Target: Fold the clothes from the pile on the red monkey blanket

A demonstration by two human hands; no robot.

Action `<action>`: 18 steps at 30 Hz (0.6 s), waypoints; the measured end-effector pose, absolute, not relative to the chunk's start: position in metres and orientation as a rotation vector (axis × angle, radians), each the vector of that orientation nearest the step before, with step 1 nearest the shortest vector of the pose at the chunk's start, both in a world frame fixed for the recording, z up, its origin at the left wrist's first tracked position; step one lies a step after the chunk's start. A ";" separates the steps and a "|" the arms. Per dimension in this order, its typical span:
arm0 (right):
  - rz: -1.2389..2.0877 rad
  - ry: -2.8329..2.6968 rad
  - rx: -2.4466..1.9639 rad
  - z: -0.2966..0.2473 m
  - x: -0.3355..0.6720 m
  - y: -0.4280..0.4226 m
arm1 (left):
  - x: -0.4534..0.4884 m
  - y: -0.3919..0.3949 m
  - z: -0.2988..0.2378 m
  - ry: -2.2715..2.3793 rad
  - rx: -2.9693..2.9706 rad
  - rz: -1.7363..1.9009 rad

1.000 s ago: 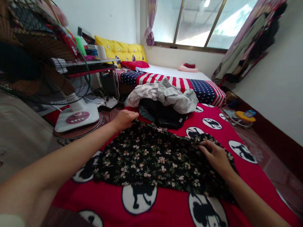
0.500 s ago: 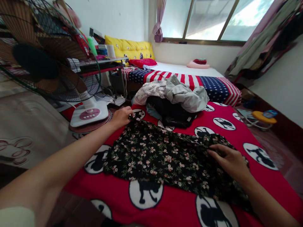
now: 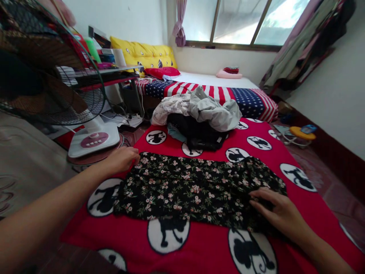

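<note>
The fingers of the left hand [image 3: 124,159] curl at the upper-left corner of the black floral cloth [image 3: 185,186] — whether they pinch it cannot be told. The right hand [image 3: 281,213] has its thumb and index finger narrowly parted over the cloth's right part; a grip cannot be made out. The cloth lies spread across the lower middle of the frame, on a red sheet [image 3: 211,249]. Beyond it, at centre, sits a clothes heap [image 3: 212,112] — with a fan [image 3: 94,140] at left.
</note>
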State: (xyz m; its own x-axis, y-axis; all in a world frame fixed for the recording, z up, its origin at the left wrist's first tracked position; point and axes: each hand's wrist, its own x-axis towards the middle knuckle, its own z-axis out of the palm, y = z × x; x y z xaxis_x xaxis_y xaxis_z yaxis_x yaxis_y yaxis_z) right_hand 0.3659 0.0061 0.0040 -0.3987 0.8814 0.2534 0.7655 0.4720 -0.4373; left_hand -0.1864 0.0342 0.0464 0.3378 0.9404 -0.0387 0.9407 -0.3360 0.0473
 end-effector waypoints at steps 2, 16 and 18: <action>0.389 -2.339 -1.365 0.010 0.361 0.001 | -0.173 0.037 0.049 1.749 2.514 0.088; 0.371 -2.363 -1.362 0.031 0.346 -0.030 | -0.126 0.037 0.010 1.359 2.406 0.246; 0.414 -2.397 -1.346 0.039 0.344 -0.036 | -0.125 0.037 0.024 1.307 2.355 0.171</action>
